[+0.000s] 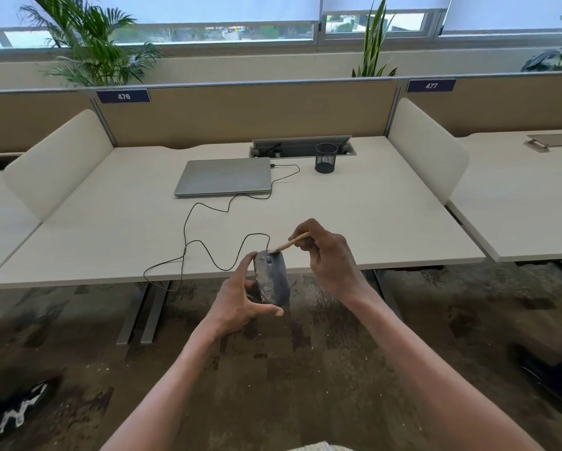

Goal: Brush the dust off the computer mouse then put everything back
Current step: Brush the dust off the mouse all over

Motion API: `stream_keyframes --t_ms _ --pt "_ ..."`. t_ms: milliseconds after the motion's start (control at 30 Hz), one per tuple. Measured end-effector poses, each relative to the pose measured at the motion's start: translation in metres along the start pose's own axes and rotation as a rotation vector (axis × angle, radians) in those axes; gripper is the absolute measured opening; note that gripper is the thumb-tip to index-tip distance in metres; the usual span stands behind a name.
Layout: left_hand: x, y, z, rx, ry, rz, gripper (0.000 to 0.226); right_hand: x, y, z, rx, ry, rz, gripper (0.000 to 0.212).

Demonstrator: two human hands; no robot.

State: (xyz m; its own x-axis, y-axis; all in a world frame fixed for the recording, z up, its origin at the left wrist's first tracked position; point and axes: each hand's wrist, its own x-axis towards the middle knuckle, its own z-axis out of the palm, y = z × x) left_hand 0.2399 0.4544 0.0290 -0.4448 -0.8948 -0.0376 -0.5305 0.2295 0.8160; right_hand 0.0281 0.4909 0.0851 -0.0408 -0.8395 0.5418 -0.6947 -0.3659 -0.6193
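Mouse (272, 277) (one), one brush (288, 244)

light: soft daylight from windows (208, 30) behind the surface (370, 222) | shadows: faint | edges: wide-angle bowing | corners: blurred floor

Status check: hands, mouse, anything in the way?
Left hand grips mouse off the desk edge. Right hand holds brush, tip on mouse's front. Dust remains. Mouse cable loops slack; nothing blocking.
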Motion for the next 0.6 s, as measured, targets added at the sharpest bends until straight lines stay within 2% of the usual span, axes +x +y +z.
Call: stream_keyframes --t_ms 100,333,600 --pt "-0.001 0.002 0.001 0.0 -0.002 -0.016 0.13 0.003 -0.006 -0.007 -0.034 -0.062 -0.028 0.029" --pt "-0.003 0.008 0.0 0.0 0.003 -0.021 0.129 0.013 -0.02 -0.011 -0.108 -0.028 -0.033 0.023" --pt "-0.003 0.003 0.0 -0.021 0.033 -0.053 0.132 0.002 -0.02 -0.016 -0.142 -0.205 0.005 0.035"
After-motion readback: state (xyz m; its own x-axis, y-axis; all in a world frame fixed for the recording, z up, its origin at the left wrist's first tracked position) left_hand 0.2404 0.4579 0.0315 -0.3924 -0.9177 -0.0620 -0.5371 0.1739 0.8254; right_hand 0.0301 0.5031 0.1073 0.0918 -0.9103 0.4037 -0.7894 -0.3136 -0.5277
